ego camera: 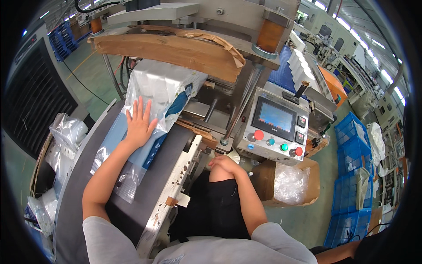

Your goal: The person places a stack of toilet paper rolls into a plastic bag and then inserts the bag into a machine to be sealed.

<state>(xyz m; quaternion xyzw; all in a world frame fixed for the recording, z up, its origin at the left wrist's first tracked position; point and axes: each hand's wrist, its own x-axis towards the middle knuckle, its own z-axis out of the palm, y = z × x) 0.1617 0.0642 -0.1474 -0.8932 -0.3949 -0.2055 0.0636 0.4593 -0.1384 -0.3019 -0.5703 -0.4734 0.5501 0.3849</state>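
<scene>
My left hand lies flat, fingers spread, on a clear and printed plastic bag that holds white packed goods. The bag rests on a dark conveyor belt, its loose end towards me and its full end by the sealing machine, under a cardboard-covered bar. My right hand rests on my knee, away from the bag, with nothing seen in it; its fingers are partly bent.
A control panel with a screen and buttons stands right of the machine, above a cardboard box of clear plastic. Blue crates stand far right. Plastic bags fill a container at left. Another person's arm shows at lower right.
</scene>
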